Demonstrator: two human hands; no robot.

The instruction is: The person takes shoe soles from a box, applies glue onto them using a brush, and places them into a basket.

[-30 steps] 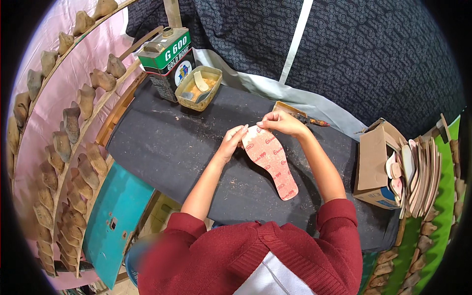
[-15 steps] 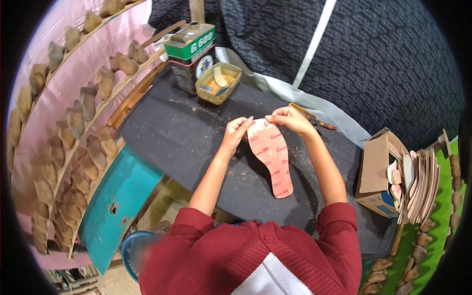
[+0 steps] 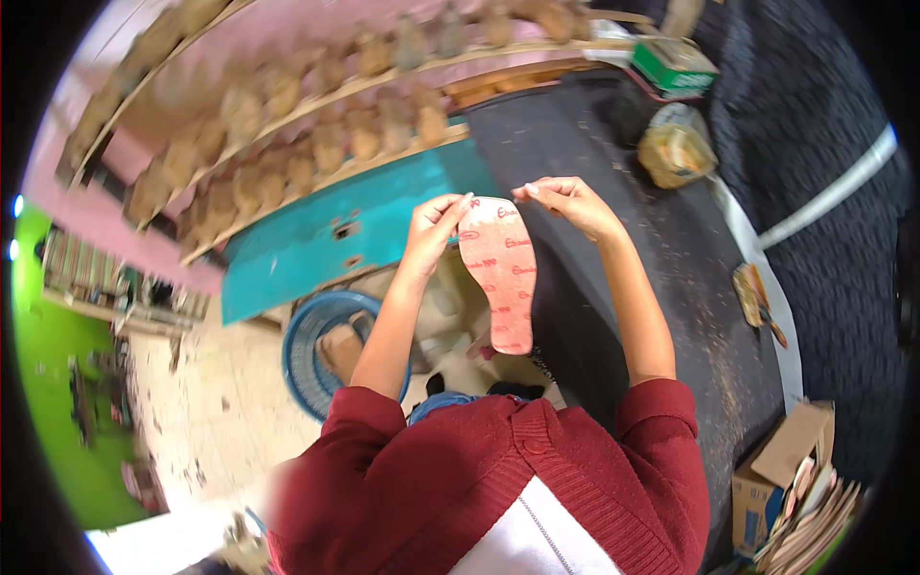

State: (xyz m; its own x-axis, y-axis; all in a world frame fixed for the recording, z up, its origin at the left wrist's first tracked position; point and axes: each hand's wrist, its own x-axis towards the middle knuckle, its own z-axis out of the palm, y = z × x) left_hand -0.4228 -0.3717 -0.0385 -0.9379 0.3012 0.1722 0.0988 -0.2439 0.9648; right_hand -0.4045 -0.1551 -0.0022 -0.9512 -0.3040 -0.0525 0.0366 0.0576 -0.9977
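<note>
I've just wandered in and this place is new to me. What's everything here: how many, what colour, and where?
Sole-shaped piece: one, pinkish red, centre
Workbench cloth: one, dark, centre right
Can: one, green top, upper right
Tub: one, yellowish, near the can
Brush-like item: one, brownish, bench's right edge
Cardboard box: one, brown and blue, lower right
Flat pieces: several, tan, at the box
Shoe lasts: many, brown, upper-left racks
Panel: one, teal, below the racks
Basket: one, blue, lower left
Left hand: one, bare, pinching the piece's top
Right hand: one, bare, beside its top; contact unclear
</note>
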